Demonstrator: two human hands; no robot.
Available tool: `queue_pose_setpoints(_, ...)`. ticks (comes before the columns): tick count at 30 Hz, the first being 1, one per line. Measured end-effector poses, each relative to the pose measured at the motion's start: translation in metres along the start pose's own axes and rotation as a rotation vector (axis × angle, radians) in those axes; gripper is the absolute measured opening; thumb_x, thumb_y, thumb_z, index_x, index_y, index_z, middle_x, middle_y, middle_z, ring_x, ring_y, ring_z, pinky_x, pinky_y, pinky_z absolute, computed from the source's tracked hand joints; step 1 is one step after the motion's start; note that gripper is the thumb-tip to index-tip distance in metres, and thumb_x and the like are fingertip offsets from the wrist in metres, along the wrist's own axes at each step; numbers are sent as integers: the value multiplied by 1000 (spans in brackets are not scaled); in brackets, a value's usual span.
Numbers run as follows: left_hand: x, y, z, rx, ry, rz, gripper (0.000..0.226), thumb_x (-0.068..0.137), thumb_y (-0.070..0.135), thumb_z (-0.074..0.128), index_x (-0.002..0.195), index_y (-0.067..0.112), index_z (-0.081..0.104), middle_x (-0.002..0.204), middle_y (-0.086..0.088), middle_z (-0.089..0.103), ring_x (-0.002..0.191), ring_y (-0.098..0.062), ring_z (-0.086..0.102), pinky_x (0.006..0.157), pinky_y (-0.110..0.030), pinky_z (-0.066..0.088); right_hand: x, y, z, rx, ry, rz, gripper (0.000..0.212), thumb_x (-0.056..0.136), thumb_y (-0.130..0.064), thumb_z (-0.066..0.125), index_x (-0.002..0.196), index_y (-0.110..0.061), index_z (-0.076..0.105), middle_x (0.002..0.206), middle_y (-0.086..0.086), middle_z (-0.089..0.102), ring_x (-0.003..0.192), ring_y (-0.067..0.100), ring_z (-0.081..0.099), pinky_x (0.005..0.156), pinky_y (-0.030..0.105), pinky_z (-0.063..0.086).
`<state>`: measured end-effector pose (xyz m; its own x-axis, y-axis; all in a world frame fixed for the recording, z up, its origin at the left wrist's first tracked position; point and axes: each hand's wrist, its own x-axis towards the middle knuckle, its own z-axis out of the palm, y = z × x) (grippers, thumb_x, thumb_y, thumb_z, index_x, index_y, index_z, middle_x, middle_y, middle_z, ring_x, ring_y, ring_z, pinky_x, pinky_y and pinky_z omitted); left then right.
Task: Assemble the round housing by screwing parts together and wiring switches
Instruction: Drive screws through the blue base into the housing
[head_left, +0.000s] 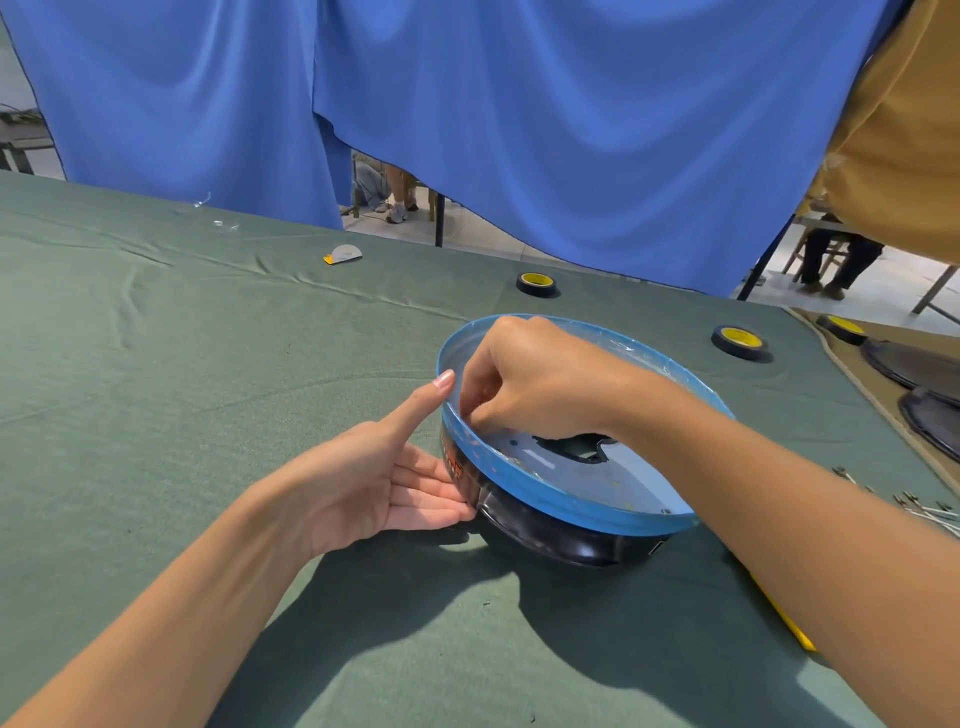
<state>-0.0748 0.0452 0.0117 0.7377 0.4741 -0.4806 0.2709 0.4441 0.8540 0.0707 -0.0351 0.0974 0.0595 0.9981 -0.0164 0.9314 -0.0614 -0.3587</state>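
The round housing (566, 506), black outside with a blue film over its rim and inner face, lies open side up on the green cloth. My left hand (387, 470) rests flat against its left outer wall, fingers straight, thumb up on the rim. My right hand (524, 382) reaches down inside the housing at its left wall, fingers curled and pinched together. Whatever the fingertips pinch is too small to see. A dark cut-out (574, 448) shows in the housing floor under my right wrist.
Three black tape rolls with yellow cores (536, 283) (740, 341) (842, 328) lie at the back. Dark round parts (919, 369) sit at the right edge. Small wired terminals (909, 506) and a yellow tool (789, 621) lie right of my right arm. Blue curtain hangs behind.
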Motion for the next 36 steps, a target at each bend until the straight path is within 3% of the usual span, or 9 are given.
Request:
queue_pose_setpoints(5, 1, 0, 0, -20, 15, -4, 94, 44, 73, 77, 83, -13, 74, 93, -29, 72, 77, -33, 74, 62, -32, 61, 0, 3, -7, 55, -50, -16, 20, 75, -13, 72, 68, -31, 71, 67, -12, 69, 63, 3, 63, 50, 16, 46)
queue_pose_setpoints(9, 2, 0, -1, -10, 28, -2, 95, 45, 74, 76, 85, -12, 74, 93, -28, 72, 78, -32, 74, 64, -32, 61, 0, 4, -3, -18, -15, -51, 10, 77, -15, 69, 71, -20, 75, 63, -5, 70, 61, 9, 63, 55, 25, 51)
queue_pose_setpoints(12, 2, 1, -1, -10, 29, 1, 94, 37, 76, 81, 78, -10, 76, 93, -28, 72, 77, -31, 74, 64, -32, 61, 2, 5, 3, -135, 45, -105, 21, 82, -25, 66, 63, -16, 70, 58, -3, 65, 57, 9, 55, 56, 28, 47)
queue_pose_setpoints(17, 2, 0, -2, -23, 48, -5, 106, 39, 75, 82, 93, -15, 70, 94, -29, 72, 79, -33, 74, 64, -34, 61, 1, 9, -3, -47, 7, -139, 10, 82, -17, 71, 84, -25, 77, 74, -20, 67, 73, -10, 56, 60, 6, 42)
queue_pose_setpoints(22, 2, 1, -1, -20, 41, -11, 104, 39, 77, 82, 90, -13, 71, 95, -29, 72, 79, -32, 74, 66, -34, 62, 4, 8, 1, -110, -1, -155, 11, 83, -18, 67, 73, -18, 73, 68, -6, 69, 68, 7, 60, 69, 36, 53)
queue_pose_setpoints(25, 1, 1, -1, -20, 47, -13, 100, 45, 76, 75, 91, -13, 70, 94, -29, 72, 78, -32, 74, 66, -35, 62, 4, 9, 0, -136, 2, -172, 13, 84, -21, 66, 72, -16, 69, 67, -7, 66, 68, 8, 57, 65, 33, 50)
queue_pose_setpoints(29, 1, 2, -1, -44, 49, -22, 107, 47, 76, 74, 102, -15, 66, 95, -28, 72, 80, -32, 74, 66, -35, 62, 3, 11, 0, -81, -4, -188, 12, 85, -15, 69, 85, -27, 72, 76, -21, 63, 75, -6, 54, 65, 15, 42)
queue_pose_setpoints(34, 2, 4, -2, -254, -6, -12, 106, 54, 71, 75, 115, -14, 57, 106, -30, 70, 96, -38, 72, 80, -46, 61, 15, 12, 10, -146, 114, -156, 10, 87, -15, 65, 86, -15, 75, 83, -1, 72, 77, 15, 61, 74, 39, 55)
queue_pose_setpoints(36, 3, 4, 0, -286, 18, 9, 103, 55, 67, 77, 117, -13, 56, 104, -27, 71, 93, -35, 73, 74, -44, 62, 21, 12, 16, -174, 115, -128, 14, 89, -20, 62, 85, -13, 74, 82, 5, 70, 77, 21, 61, 73, 42, 54)
